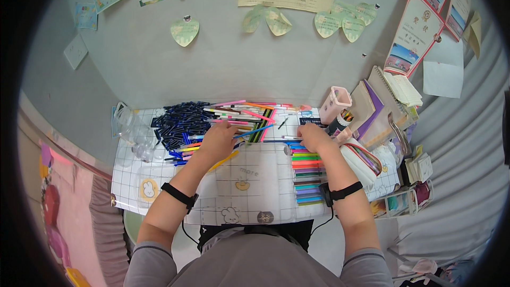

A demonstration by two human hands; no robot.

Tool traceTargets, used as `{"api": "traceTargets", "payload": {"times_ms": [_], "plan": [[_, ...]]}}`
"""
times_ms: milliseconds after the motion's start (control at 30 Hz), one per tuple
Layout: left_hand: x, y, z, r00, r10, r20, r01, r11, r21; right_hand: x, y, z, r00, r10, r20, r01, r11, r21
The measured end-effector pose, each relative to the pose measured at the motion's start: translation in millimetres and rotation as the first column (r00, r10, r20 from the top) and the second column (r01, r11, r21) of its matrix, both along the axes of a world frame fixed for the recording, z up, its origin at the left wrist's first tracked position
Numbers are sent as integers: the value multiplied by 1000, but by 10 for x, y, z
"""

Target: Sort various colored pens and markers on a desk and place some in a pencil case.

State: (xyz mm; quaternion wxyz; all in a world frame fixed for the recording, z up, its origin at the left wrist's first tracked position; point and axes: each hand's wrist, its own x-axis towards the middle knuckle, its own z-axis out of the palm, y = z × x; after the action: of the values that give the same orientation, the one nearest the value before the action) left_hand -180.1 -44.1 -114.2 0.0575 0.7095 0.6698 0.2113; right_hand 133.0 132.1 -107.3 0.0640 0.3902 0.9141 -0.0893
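My left hand (218, 139) is over the heap of loose pens and markers, fingers bent downward. A blue pen (257, 130) sticks out beside its fingertips; whether they grip it is hidden. To its left lies a large pile of dark blue ink cartridges (183, 121). My right hand (314, 137) is at the far end of a neat row of coloured markers (307, 164), its fingertips by a white pen (291, 137). I cannot tell whether it holds this pen. Between my forearms lies a clear plastic box or sheet (255, 179), see-through to the tablecloth.
Clear plastic jars (133, 127) lie at the table's left. On the right are a pink pen holder (335, 103), a dark cup of pencils (340, 121), a white pencil case (360, 161) and upright notebooks (372, 107). A grey wall (223, 71) rises behind the table.
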Motion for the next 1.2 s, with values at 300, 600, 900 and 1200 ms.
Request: {"api": "traceTargets", "payload": {"times_ms": [300, 600, 900, 1200], "plan": [[558, 176, 18, 979, -195, 63, 171, 946, 274, -291, 14, 60, 960, 128, -251, -169, 974, -149], [684, 453, -258, 989, 61, -133, -44, 991, 128, -699, -29, -13, 767, 120, -630, -204, 977, -62], [437, 489, -316, 984, 7, -179, 12, 995, 104, -568, 300, -330, 956, -53, -289, 143, 943, 300], [529, 579, -187, 998, -41, 40, 34, 985, 168, -542, 295, -382, 993, 7, -121, 34, 942, 334]]}}
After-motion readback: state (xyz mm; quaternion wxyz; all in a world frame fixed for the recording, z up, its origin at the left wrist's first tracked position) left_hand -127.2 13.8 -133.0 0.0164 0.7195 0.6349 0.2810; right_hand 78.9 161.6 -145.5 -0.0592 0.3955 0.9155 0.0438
